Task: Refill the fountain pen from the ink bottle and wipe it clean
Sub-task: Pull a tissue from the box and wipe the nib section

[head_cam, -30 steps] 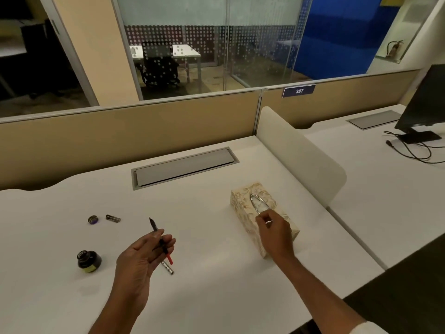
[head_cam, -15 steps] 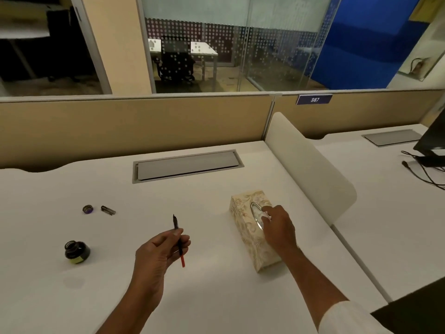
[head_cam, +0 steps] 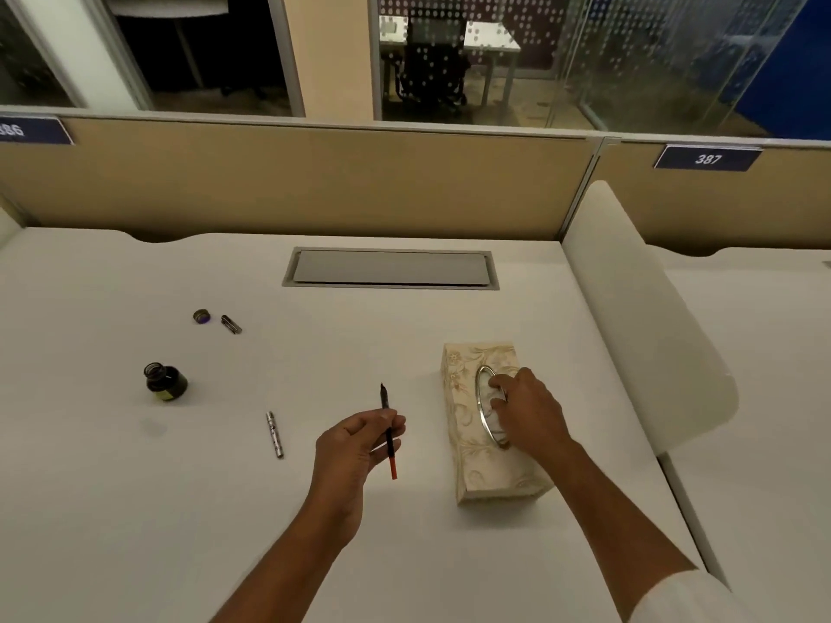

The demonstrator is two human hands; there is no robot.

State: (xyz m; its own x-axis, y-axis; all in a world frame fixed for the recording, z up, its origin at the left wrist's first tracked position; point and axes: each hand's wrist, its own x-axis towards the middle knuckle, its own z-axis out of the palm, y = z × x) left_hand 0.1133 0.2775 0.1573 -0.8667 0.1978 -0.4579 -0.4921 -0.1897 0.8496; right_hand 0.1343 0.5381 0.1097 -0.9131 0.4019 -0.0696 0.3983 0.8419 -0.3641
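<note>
Two bare hands work over a white desk (head_cam: 135,510). The left hand (head_cam: 355,447) is curled around the inner section of a fountain pen (head_cam: 387,431), pinching it between thumb and fingertips. The pen stands nearly upright in the view, its dark nib end pointing to the far side and its red end pointing near, below the fingers. The hand hovers just left of a cream, floral-patterned tissue box (head_cam: 467,460).

The right hand (head_cam: 528,413) rests on top of the tissue box, fingers bent down into the oval, metal-rimmed opening (head_cam: 482,411). Whether the fingers have hold of a tissue cannot be told, since they hide the inside of the slot. A white sleeve (head_cam: 688,598) shows at the near right edge.

On the desk to the left of the left hand lies a silver pen barrel (head_cam: 274,433), apart from the hand. Further left stands the ink bottle (head_cam: 165,382), dark and small, its mouth uncovered. On the far side of the bottle, well apart from it, lie the bottle cap (head_cam: 202,315) and, just beside it on the right, a small dark pen cap (head_cam: 231,324).

A grey cable hatch (head_cam: 391,267) is set into the desk on the far side, before a tan partition (head_cam: 314,186). A rounded white divider (head_cam: 638,308) stands on the right of the tissue box.
</note>
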